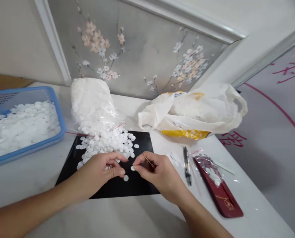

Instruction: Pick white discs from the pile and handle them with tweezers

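Observation:
My right hand pinches a small white disc between thumb and forefinger. A thin dark tool with a red part is tucked in the same hand; its kind is not clear. My left hand hovers by the loose pile of white discs, thumb and forefinger apart. White shows between its fingers, and I cannot tell whether that is held or lies behind. One single white disc lies between the hands on a black mat.
A clear bag of discs spills onto the mat. At left stands a blue basket of discs. Behind lies a white-and-yellow plastic bag. On the right are a few discs, a pen and a dark red case.

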Demonstrator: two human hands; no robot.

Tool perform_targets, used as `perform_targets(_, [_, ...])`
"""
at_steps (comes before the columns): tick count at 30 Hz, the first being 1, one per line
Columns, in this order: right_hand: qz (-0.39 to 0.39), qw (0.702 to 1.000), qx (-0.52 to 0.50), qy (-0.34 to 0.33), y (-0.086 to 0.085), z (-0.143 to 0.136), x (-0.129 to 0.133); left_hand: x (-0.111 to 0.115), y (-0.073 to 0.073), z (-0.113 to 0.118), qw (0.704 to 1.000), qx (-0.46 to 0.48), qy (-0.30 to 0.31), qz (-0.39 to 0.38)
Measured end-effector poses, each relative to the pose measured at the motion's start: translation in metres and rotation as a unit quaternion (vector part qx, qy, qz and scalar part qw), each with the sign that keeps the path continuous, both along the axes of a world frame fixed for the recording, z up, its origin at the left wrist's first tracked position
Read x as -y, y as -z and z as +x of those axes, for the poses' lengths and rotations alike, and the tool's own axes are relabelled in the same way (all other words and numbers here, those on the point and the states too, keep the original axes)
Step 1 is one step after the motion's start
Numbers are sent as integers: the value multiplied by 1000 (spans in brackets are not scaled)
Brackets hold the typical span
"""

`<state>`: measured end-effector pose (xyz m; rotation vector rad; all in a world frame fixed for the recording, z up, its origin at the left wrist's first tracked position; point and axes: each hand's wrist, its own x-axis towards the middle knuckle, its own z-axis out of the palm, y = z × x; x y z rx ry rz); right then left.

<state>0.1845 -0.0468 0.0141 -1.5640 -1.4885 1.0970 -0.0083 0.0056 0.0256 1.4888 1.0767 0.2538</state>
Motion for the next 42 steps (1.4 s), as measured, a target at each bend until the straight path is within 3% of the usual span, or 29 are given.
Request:
perform_targets(5, [8,1000,7,18,-21,22,11,-6,-6,46,997,38,49,-50])
perform_targets(10, [60,987,91,118,-11,47,19,-2,-4,71,992,96,48,-63])
perform_targets(13, [99,974,145,142,3,57,25,1,-1,72,986,119,29,-114])
perform_targets(16, [146,965,181,122,11,57,30,2,0,70,978,132,-11,-161])
perform_targets(20, [227,951,195,84,15,52,32,-1,-2,67,964,144,-51,-219])
perform_targets(25, [288,940,172,70,17,46,35,-6,-5,67,952,163,-52,-255])
perform_targets(33, [274,939,183,98,15,39,36,-7,-2,66,950,168,-59,-258])
perform_targets(42, [264,944,182,76,13,34,37,-4,-6,68,953,174,-50,-241])
